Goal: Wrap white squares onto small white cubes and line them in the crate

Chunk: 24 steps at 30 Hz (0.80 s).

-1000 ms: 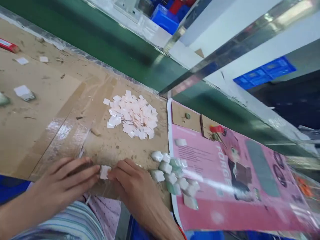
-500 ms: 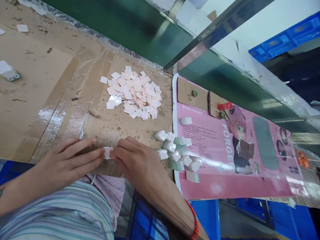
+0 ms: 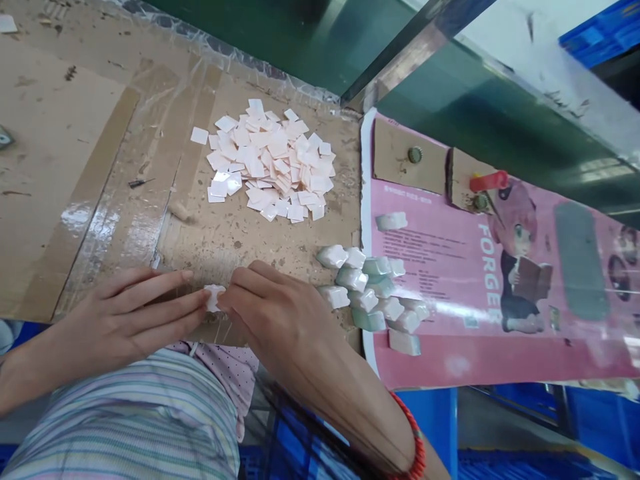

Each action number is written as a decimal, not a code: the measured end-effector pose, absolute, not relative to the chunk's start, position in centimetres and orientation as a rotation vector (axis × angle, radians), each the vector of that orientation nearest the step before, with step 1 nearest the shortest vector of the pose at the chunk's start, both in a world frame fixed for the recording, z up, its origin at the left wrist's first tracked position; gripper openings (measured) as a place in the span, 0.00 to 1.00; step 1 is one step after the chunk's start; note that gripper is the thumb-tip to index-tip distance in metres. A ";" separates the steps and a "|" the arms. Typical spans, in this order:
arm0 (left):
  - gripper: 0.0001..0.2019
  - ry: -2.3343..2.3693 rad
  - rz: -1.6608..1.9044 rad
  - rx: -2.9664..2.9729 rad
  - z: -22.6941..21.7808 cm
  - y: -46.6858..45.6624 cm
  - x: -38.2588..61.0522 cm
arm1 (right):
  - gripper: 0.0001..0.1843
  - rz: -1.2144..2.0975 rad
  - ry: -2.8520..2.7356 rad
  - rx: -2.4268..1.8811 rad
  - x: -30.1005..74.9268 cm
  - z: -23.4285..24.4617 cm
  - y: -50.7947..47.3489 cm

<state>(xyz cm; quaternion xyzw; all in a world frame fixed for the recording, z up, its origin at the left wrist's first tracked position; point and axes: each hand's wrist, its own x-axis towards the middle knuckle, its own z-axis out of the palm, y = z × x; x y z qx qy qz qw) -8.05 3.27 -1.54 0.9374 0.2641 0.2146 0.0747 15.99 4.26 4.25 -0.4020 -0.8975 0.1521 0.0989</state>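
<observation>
A small white piece with a notched edge [image 3: 214, 298] sits between my two hands near the front edge of the cardboard-covered bench. My left hand [image 3: 135, 310] has its long fingers stretched towards the piece, fingertips pressed on its left side; the thumb is hidden. From the other side my right hand [image 3: 280, 307] pinches the piece between curled fingers, which partly cover it. Just beyond the hands lies a loose heap of thin pale pink square tiles [image 3: 273, 163]. To the right stands a cluster of glossy white and pale green blocks [image 3: 367, 297].
A pink printed mat [image 3: 440, 360] covers the bench on the right. On it lie cardboard pieces [image 3: 400, 150] with bottle caps and a red-handled tool [image 3: 489, 181]. A metal post [image 3: 400, 63] and green panel border the back. A tan stub [image 3: 180, 212] lies left of the tiles.
The view has shifted, so the mat and blocks appear further right and the heap slightly higher. Both hands keep nearly the same hold on the white piece.
</observation>
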 end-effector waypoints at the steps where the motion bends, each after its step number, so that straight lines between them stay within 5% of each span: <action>1: 0.13 0.806 0.639 2.813 -1.5 3.2 -8.1 | 0.10 0.460 -2.655 -1.191 16.0 4.3 4.3; 24: 0.13 1.010 0.662 2.712 -2.3 1.9 -7.7 | 0.11 0.509 -2.745 -1.210 15.8 4.4 4.8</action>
